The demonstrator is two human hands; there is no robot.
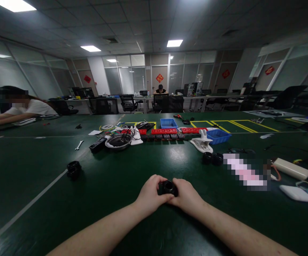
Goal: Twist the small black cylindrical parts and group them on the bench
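My left hand (151, 195) and my right hand (188, 195) meet over the table in front of me. Between them is a black round part (168, 191) with a hole facing up, and the fingers of both hands curl around its sides. Its lower portion is hidden by my thumbs. To the left lies a similar black piece (74, 170), looking like stacked rings. Two more black round parts (207, 158) sit side by side on the right, beyond my right hand.
On the green table (111, 185) are a wrench (79, 145), a round dish with cables (118, 141), red socket strips (163, 131), a white clip base (202, 144) and blue bins (219, 136). A beige case (291, 168) lies right. A person (31, 108) leans in at left.
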